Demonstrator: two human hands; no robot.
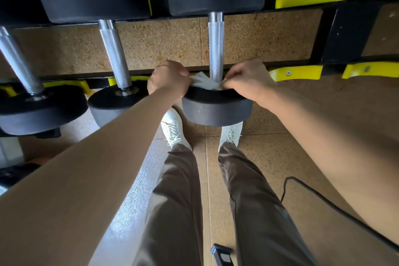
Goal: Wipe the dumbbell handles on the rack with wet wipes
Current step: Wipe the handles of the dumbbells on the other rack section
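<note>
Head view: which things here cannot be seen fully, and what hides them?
- Wipe: mostly hidden between left hand and right hand.
- Near end of the handle: covered by the wipe.
- Leftmost dumbbell: cut by the picture's left edge.
- Cable: leaves at the right edge.

Both bare forearms reach forward and down. The left hand point(169, 81) is curled into a loose fist; the right hand point(246, 81) is pinched, fingers bent, knuckles up.
</note>
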